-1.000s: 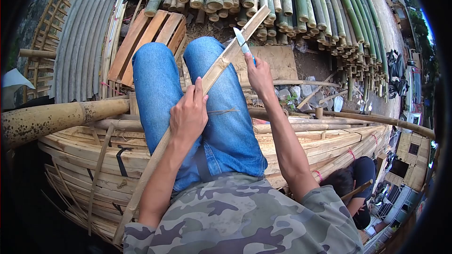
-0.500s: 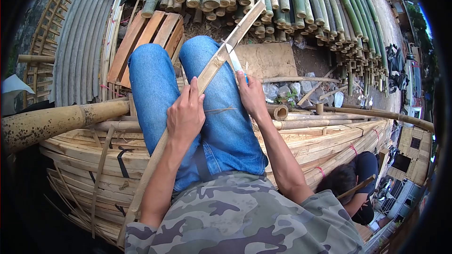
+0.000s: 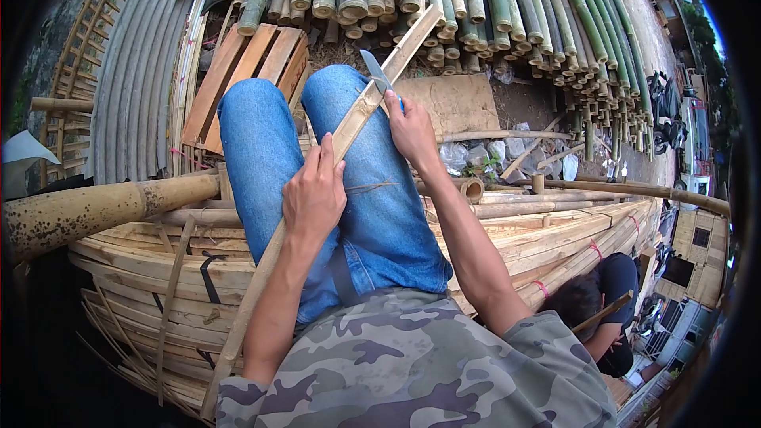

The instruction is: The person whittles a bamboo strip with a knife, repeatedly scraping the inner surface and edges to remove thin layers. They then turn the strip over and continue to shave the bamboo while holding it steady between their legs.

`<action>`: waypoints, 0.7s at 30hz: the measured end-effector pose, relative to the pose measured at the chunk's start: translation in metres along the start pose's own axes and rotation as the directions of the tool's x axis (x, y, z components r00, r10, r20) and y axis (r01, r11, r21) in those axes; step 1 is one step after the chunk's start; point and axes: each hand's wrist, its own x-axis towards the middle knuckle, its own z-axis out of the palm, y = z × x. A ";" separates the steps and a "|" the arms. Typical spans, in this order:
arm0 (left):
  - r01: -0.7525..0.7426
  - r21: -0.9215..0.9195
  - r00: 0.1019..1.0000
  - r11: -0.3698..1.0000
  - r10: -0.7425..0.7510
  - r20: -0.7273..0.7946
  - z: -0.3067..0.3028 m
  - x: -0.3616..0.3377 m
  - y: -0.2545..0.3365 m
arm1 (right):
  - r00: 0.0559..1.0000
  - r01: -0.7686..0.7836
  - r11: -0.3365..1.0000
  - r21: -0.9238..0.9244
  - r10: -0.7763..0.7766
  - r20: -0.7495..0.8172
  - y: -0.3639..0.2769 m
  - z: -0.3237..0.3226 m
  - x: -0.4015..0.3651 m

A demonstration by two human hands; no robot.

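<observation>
A long split bamboo strip [image 3: 358, 115] runs slantwise over my thigh, from beside my left arm up toward the stacked poles. My left hand [image 3: 314, 194] is closed round its middle. In my right hand [image 3: 412, 128] I grip a knife [image 3: 374, 68] by its blue handle, mostly covered by my fingers. The blade lies across the strip, near a node, with its tip pointing up and left. A thin loose sliver [image 3: 369, 187] rests on my jeans just right of my left hand.
Stacked green bamboo poles [image 3: 507, 0] lie ahead. A wooden crate [image 3: 246, 83] and corrugated sheets [image 3: 135, 71] stand at the left. Bundled strips [image 3: 158, 273] are beneath me, a thick bamboo pole [image 3: 103, 204] at the left. Another person [image 3: 614, 301] crouches at the lower right.
The knife and my right hand have moved slightly up and left; the blade now crosses the strip at a different angle. My left hand stays in place on the strip.
</observation>
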 end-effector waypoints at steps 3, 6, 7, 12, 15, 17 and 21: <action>0.027 -0.024 0.999 0.999 -0.026 0.023 -0.002 -0.002 -0.003 | 1.000 -0.004 0.999 0.037 0.004 0.004 -0.003 0.003 -0.005; -0.030 -0.001 0.999 1.000 0.030 -0.010 -0.002 -0.003 -0.004 | 0.997 -0.067 0.996 0.051 0.065 0.038 -0.007 0.000 -0.016; -0.021 -0.005 1.000 1.000 0.021 -0.006 -0.002 -0.003 -0.004 | 0.994 -0.095 0.995 0.030 0.093 0.061 -0.007 -0.002 -0.017; -0.016 -0.013 1.000 1.000 0.016 -0.006 -0.001 -0.002 -0.004 | 0.994 -0.091 0.996 0.019 0.089 0.065 -0.004 -0.005 -0.025; -0.025 -0.008 0.999 1.000 0.025 -0.021 0.001 -0.003 -0.004 | 0.993 -0.100 0.995 0.026 0.098 0.062 -0.002 -0.007 -0.033; -0.022 -0.012 0.999 1.000 0.022 -0.026 0.001 -0.002 -0.003 | 0.994 -0.097 0.995 0.032 0.095 0.052 0.000 -0.008 -0.040; -0.031 -0.009 0.999 0.999 0.031 -0.012 -0.001 -0.004 -0.002 | 0.988 -0.135 0.990 0.038 0.132 0.084 0.004 -0.015 -0.051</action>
